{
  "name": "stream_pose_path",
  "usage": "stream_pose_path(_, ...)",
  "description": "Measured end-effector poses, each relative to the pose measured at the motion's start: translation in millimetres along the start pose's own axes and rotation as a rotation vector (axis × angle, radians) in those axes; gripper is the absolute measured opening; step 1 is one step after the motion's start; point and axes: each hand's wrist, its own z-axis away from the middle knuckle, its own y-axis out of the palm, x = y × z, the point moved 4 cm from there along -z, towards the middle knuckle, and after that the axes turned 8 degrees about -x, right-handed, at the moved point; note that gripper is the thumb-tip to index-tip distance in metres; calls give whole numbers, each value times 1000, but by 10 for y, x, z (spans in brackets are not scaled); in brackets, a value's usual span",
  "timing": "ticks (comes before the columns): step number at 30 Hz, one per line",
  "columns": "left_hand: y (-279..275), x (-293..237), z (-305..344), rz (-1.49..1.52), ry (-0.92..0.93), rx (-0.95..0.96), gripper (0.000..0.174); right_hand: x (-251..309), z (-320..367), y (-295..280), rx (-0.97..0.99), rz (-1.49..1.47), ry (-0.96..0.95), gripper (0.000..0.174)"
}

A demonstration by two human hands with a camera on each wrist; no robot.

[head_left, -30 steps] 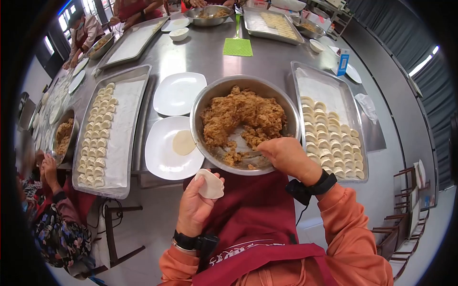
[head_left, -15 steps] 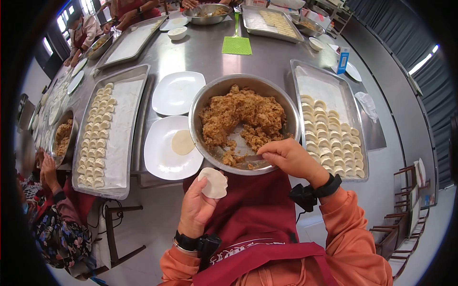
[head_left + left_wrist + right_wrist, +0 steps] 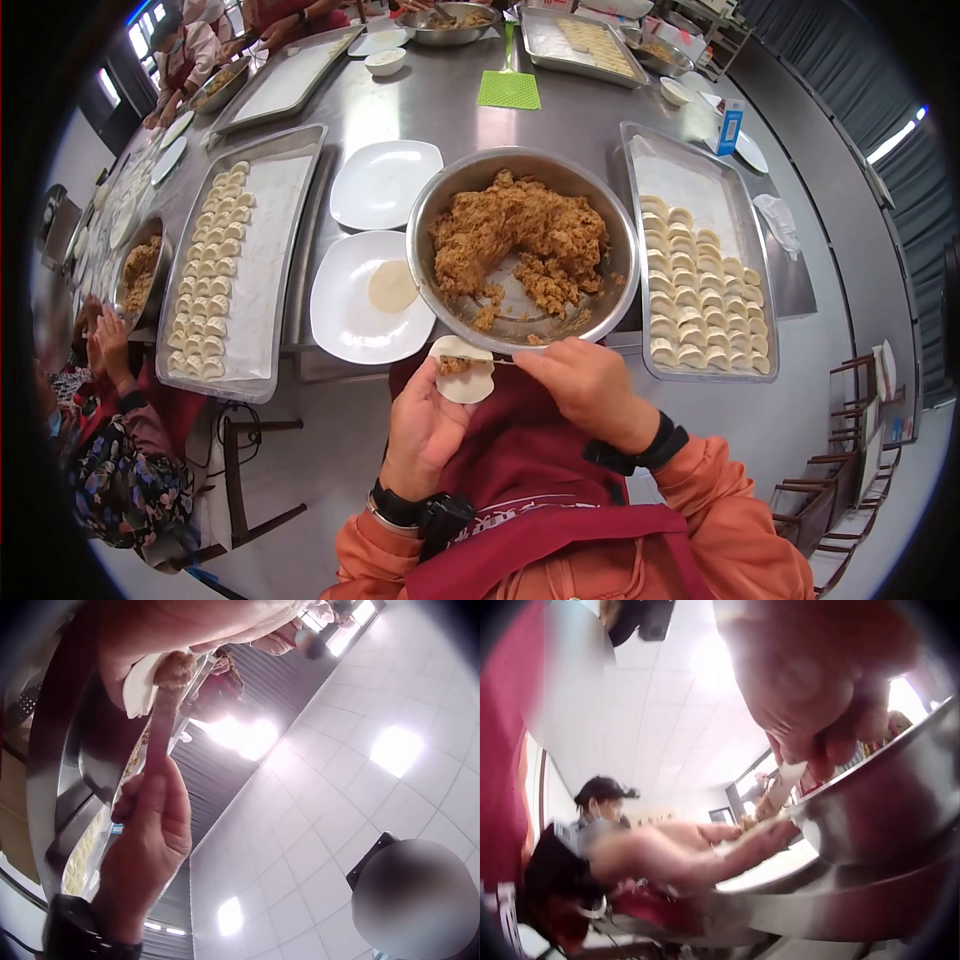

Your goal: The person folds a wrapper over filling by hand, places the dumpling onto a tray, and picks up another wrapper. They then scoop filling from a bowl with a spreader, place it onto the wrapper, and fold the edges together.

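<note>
My left hand (image 3: pixel 425 425) holds a round white dumpling wrapper (image 3: pixel 470 386) just below the bowl's near rim. A lump of brown filling (image 3: pixel 455 366) lies on the wrapper's upper part. My right hand (image 3: pixel 590 390) pinches a flat, narrow filling spatula (image 3: pixel 160 731), its tip at the wrapper. The left wrist view shows filling clumped at that tip, right beside the wrapper's edge. Above both hands stands a steel bowl (image 3: pixel 518 312) heaped with brown minced filling (image 3: pixel 520 220). Another wrapper (image 3: pixel 393 287) lies on the nearer white plate (image 3: pixel 340 325).
Trays of folded dumplings flank the bowl, one tray (image 3: pixel 285 220) left and one tray (image 3: pixel 675 165) right. A second white plate (image 3: pixel 385 185) sits behind the nearer one. A green fly swatter (image 3: pixel 509 89) lies farther back. Other people work along the table's left and far sides.
My right hand has drawn the spatula out of the bowl, down and left to the wrapper, where filling now lies. The left hand has risen slightly toward the bowl's rim.
</note>
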Motion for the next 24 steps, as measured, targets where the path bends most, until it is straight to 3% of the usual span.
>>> stream_pose_path(2,1,-22,8,13,8,14,36,101,60,2,-56,152,-136,31)
stream_pose_path(7,-34,-17,23,30,13,49,36,109,142,-34,-34,186,-154,32)
stream_pose_path(10,-31,-2,22,16,24,2,36,49,134,-103,-77,102,-51,26)
stream_pose_path(12,-22,8,13,-23,24,45,36,-8,94,-162,-137,-100,187,18)
stream_pose_path(13,-12,16,17,-24,22,45,36,0,85,-172,-138,-99,188,18)
stream_pose_path(15,-5,27,23,-47,40,-9,36,-42,96,-130,-61,-345,376,13)
stream_pose_path(18,-1,43,29,-82,49,-24,36,-7,85,-58,17,-348,400,13)
stream_pose_path(24,-17,47,33,-61,62,-31,36,13,110,-30,-28,-164,323,11)
